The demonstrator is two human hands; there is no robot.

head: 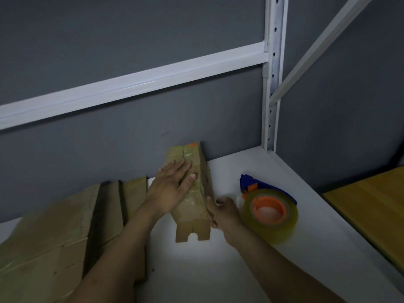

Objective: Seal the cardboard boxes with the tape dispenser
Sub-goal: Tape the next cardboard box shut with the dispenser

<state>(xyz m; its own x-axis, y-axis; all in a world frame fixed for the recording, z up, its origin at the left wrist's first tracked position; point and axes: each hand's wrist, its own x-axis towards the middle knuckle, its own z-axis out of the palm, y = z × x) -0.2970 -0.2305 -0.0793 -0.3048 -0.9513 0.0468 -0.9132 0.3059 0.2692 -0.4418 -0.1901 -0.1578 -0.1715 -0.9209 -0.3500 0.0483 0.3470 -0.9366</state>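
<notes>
Grey wall (131, 29) fills the background behind a white metal rack frame (272, 84), and the white shelf (273, 270) under it carries everything you are handling.

From your head camera, the narrow cardboard box (192, 206) lies in the middle of the shelf, its long side running away from you, its far end near the wall. Clear tape glints along its top face, and an orange mark sits at the far end.

Your left hand (172, 189) lies flat on the box's top, fingers spread and pressed down on the taped strip; that grip is wide, closing on nothing. Your right hand (223, 213) is against the box's right side near the closer end, thumb on the edge and fingers curled; whether that grip actually clamps the box, you cannot tell.

Just right of that hand the tape dispenser (269, 206) rests on the shelf, blue body, orange hub, a fat roll of clear tape, apart from your fingers.

At your left, a stack of cardboard boxes (54, 237) lies on the shelf. A yellow wooden surface (371, 206) shows at the right edge.
</notes>
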